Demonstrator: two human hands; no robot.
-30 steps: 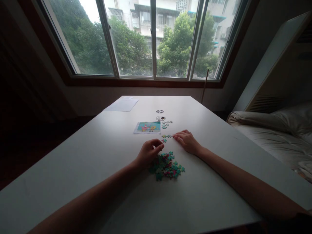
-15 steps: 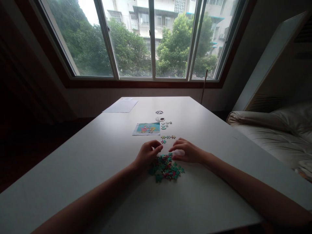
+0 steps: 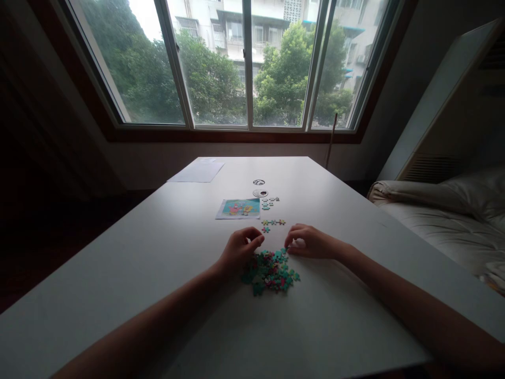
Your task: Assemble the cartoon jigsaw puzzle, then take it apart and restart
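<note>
A heap of jigsaw puzzle pieces (image 3: 270, 273), mostly teal with some pink and yellow, lies on the white table. My left hand (image 3: 240, 246) is curled at the heap's upper left, thumb and forefinger close together. Whether a piece is between those fingers cannot be seen. At the heap's upper right, my right hand (image 3: 310, 242) pinches a teal puzzle piece (image 3: 284, 250) at its fingertips. Beyond the hands lie a short row of puzzle pieces (image 3: 273, 222) and a pink puzzle piece (image 3: 265, 229). A cartoon picture sheet (image 3: 239, 209) lies to their left.
Pale puzzle pieces (image 3: 265, 206) sit right of the picture sheet. Two round items (image 3: 260, 193) lie farther back on the white table (image 3: 118, 252). Papers (image 3: 197, 171) rest at the far left corner. A sofa (image 3: 430, 210) stands to the right, a window beyond.
My right hand has shifted slightly to the right, and its fingertips have closed on a teal puzzle piece at the heap's edge. My left hand stays nearly where it was.
</note>
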